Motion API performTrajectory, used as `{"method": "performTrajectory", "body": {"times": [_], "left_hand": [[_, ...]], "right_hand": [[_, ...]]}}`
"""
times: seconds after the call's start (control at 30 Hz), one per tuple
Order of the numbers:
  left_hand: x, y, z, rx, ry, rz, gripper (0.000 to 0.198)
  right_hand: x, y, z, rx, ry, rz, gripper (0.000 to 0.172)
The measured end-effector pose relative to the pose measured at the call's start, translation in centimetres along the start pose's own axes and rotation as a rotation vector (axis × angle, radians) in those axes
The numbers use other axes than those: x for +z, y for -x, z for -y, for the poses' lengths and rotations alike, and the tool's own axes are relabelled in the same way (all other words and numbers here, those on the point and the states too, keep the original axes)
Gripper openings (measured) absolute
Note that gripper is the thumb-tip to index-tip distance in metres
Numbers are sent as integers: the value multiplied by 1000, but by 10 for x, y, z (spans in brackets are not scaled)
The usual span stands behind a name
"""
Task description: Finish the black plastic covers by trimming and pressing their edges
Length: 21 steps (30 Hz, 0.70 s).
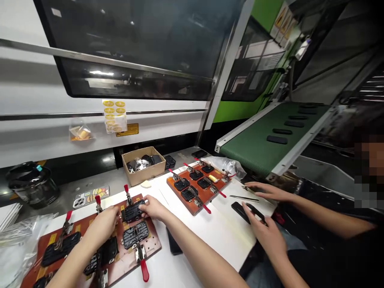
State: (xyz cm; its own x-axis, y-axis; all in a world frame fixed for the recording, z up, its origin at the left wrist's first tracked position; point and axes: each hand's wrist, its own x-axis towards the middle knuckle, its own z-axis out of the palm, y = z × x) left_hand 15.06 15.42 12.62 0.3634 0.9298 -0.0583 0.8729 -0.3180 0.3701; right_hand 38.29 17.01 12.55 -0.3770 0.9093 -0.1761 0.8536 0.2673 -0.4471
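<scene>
My right hand (153,209) pinches the right end of a black ribbed plastic part (133,211) at the upper right corner of a reddish-brown clamp board (153,240). Close to its left side is my left hand (103,224), its fingers curled down over the board; what they hold, if anything, is hidden. Red-handled toggle clamps stand around the parts, one red handle (144,271) pointing toward me. Below the pinched part sits another black ribbed part (135,235). A black part (61,249) lies at the board's left, partly behind my forearm.
A second clamp board (192,206) with several black parts lies to the right. Beyond it, a co-worker's hands (268,236) hold a black piece. A cardboard box (145,176), a patterned phone (91,197) and a green conveyor (249,150) carrying black pieces surround the table.
</scene>
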Motion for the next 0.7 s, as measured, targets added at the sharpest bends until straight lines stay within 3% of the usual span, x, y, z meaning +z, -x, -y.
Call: {"method": "performTrajectory", "body": {"times": [0.07, 0.17, 0.27, 0.4, 0.57, 0.7], "left_hand": [[8, -19, 3, 11, 9, 4, 22], [21, -36, 12, 21, 25, 20, 48], [30, -41, 21, 19, 26, 42, 54], [35, -39, 29, 28, 42, 64, 52], [39, -41, 33, 56, 68, 73, 49], [40, -42, 34, 80, 90, 64, 49]], "right_hand": [[8, -22, 4, 49, -8, -13, 36], [11, -43, 1, 102, 55, -21, 54], [10, -52, -4, 134, 119, 25, 67], [8, -56, -3, 168, 160, 120, 64], [-22, -63, 1, 228, 146, 110, 45], [-51, -89, 8, 75, -26, 19, 51]]}}
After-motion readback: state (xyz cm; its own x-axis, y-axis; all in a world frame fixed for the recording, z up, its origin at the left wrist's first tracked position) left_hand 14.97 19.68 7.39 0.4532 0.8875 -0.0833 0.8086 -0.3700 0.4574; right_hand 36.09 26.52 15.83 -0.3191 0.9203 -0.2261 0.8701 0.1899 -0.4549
